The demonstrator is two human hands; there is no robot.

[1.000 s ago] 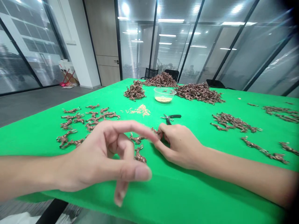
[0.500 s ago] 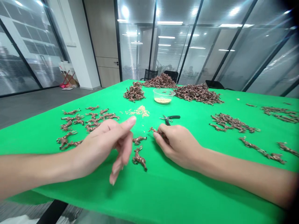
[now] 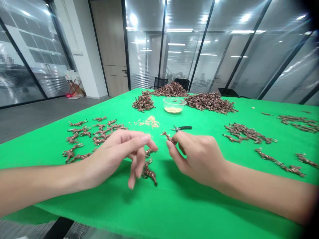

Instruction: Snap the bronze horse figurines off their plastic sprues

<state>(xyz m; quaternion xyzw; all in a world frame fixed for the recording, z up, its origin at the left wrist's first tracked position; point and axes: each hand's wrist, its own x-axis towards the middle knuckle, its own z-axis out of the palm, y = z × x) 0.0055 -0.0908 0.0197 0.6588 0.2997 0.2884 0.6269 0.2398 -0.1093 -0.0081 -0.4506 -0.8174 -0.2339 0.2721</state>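
Observation:
Between the thumb and fingers of my right hand [image 3: 198, 154] is a small brown deer-like figurine [image 3: 169, 136], its narrow end poking out to the left. My left hand [image 3: 127, 151] hovers over the table with fingers apart and nothing in them. Below its fingertips lies another brown figurine [image 3: 150, 173], and one more [image 3: 149, 152] is partly covered by the fingers. Black-handled pliers [image 3: 183, 128] lie just beyond my right hand.
A clear plastic bowl [image 3: 173, 105] holds pale grains; a loose heap of grains [image 3: 150, 122] lies nearer. Big figurine piles [image 3: 211, 102] stand at the back. Scattered figurines [image 3: 72, 152] lie left, and grouped ones [image 3: 245, 132] right, on the green cloth [image 3: 174, 212].
My right hand has lifted slightly with the figurine, which now shows more. My left hand has moved right, its fingers reaching over the figurines in the middle.

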